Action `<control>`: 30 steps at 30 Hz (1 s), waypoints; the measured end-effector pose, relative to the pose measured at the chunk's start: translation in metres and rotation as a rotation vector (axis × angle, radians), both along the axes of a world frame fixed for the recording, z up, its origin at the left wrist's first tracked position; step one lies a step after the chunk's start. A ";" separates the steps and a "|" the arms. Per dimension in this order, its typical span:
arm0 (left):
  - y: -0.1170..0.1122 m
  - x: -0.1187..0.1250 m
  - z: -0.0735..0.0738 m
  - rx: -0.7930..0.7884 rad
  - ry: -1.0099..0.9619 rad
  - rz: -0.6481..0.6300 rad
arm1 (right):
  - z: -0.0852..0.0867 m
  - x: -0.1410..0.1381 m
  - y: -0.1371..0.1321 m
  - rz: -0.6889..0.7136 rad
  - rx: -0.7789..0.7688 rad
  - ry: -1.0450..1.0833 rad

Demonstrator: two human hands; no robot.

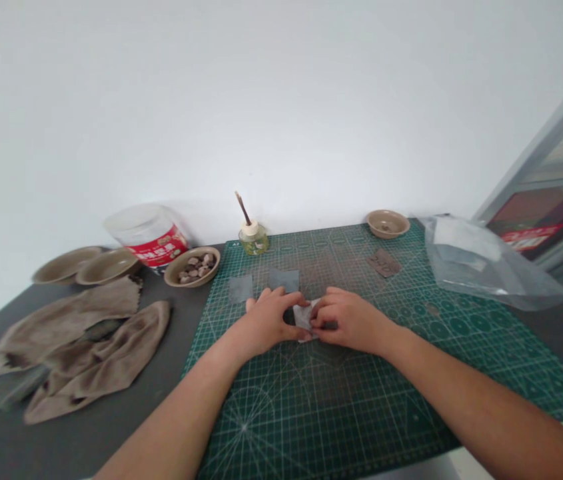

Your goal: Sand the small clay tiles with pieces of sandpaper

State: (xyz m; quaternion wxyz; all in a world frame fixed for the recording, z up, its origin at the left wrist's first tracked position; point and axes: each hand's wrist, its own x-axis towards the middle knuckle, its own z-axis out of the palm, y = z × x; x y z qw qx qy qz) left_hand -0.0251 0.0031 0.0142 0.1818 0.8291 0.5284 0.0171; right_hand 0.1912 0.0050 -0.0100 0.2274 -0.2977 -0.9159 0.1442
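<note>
A small pale grey sheet (pixel 302 316) lies on the green cutting mat (pixel 361 413) between my hands. My left hand (pixel 272 316) holds its edges, with the thumb at the near side and the index finger at the far side. From the right, my right hand (pixel 345 320) pinches at the sheet with bent fingers. Whether a small object sits under those fingertips is hidden. Just beyond my left hand are two flat grey squares, a left one (pixel 240 289) and a right one (pixel 284 280). A brown, dark-marked piece (pixel 384 263) rests farther right.
A bowl of stones (pixel 192 267), a lidded jar (pixel 154 237) and wrinkled brown cloths (pixel 106 353) stand or lie left. Toward the wall are a reed diffuser (pixel 253 237) and a small bowl (pixel 388 224). A clear plastic bag (pixel 486 263) covers the mat's right corner.
</note>
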 end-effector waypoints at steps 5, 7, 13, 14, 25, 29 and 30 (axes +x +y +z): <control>0.001 -0.001 0.000 -0.002 -0.002 -0.013 | 0.000 0.001 0.000 -0.083 0.025 0.005; 0.001 -0.001 -0.001 -0.005 0.001 -0.015 | -0.001 0.002 0.001 -0.024 0.017 -0.005; 0.003 -0.002 -0.004 0.000 -0.012 -0.020 | -0.001 0.002 0.003 -0.085 0.023 0.009; 0.003 -0.002 -0.005 0.002 -0.009 -0.023 | -0.001 0.001 0.003 -0.076 0.030 0.008; 0.003 -0.002 -0.005 0.006 -0.028 -0.012 | -0.002 -0.001 0.004 -0.058 0.044 -0.012; 0.003 -0.002 -0.004 0.005 -0.034 -0.014 | 0.000 0.007 0.004 -0.070 -0.010 -0.028; 0.003 -0.002 -0.004 0.005 -0.033 -0.017 | 0.001 0.012 0.004 -0.080 -0.022 -0.036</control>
